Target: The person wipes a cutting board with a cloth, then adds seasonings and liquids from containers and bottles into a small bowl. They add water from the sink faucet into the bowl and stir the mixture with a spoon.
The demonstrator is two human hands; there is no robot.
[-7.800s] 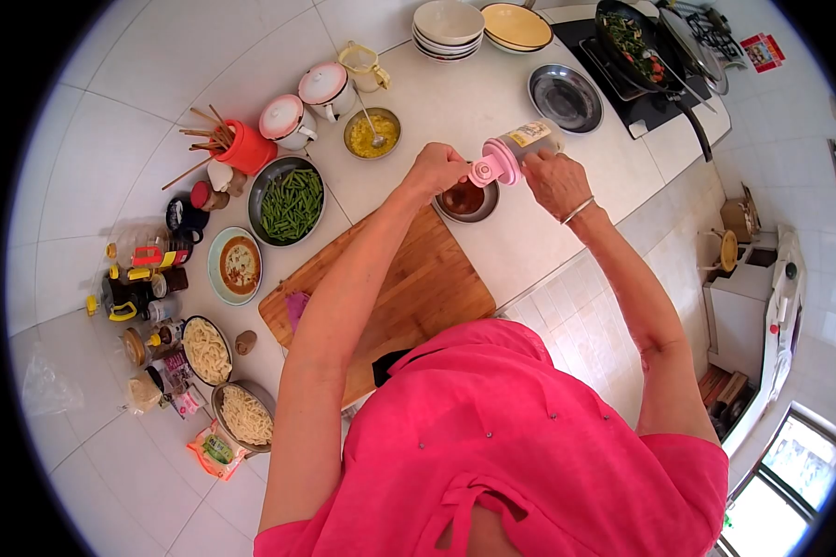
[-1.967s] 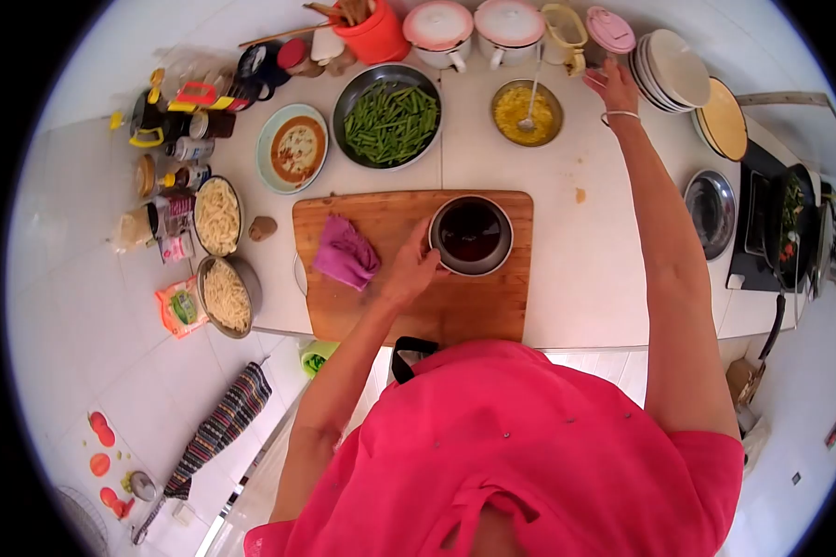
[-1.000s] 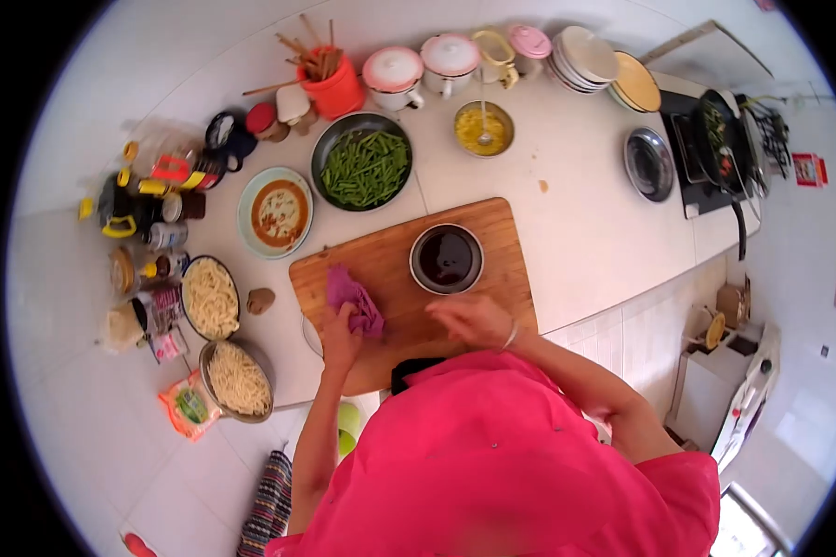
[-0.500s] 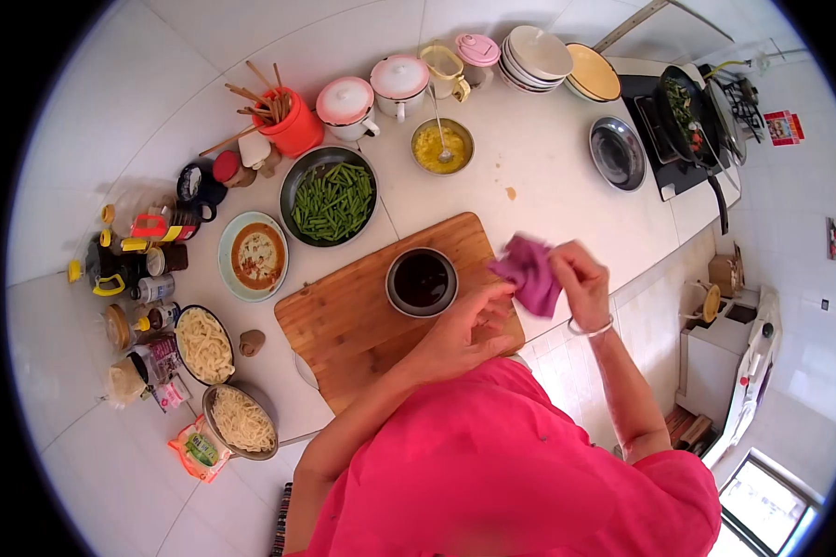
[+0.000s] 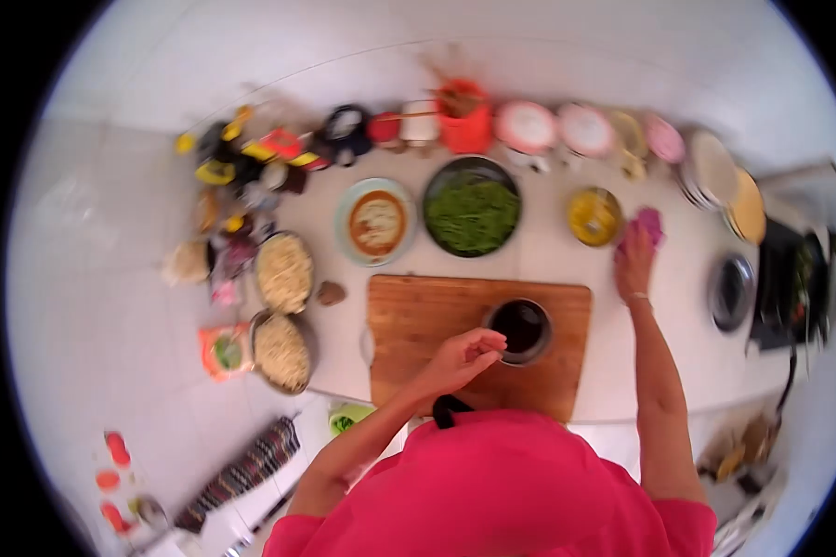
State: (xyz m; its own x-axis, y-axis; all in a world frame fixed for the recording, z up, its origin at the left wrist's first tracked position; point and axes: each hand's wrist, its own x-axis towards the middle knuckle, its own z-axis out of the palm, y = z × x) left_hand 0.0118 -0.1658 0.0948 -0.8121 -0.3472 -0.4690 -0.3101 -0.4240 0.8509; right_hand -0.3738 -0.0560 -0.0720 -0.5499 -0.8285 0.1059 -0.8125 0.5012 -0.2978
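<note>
My right hand (image 5: 634, 265) presses a crumpled purple cloth (image 5: 652, 223) onto the white counter, just right of the bowl of yellow mixture (image 5: 594, 216). Beside the left rim of a metal bowl of dark liquid (image 5: 520, 329), my left hand (image 5: 466, 360) hovers with fingers curved and thumb apart, holding nothing. That bowl stands on the wooden cutting board (image 5: 437, 325). The picture is blurred by motion.
A pan of green beans (image 5: 472, 206) and a sauce plate (image 5: 377, 224) stand behind the board. Two bowls of noodles (image 5: 285, 272) are at the left, with bottles behind. A metal dish (image 5: 732, 292) and the stove are at the right.
The purple cloth, raised in my right hand half a second ago, is now down on the counter farther back. The view has turned. My left hand stays near the dark liquid.
</note>
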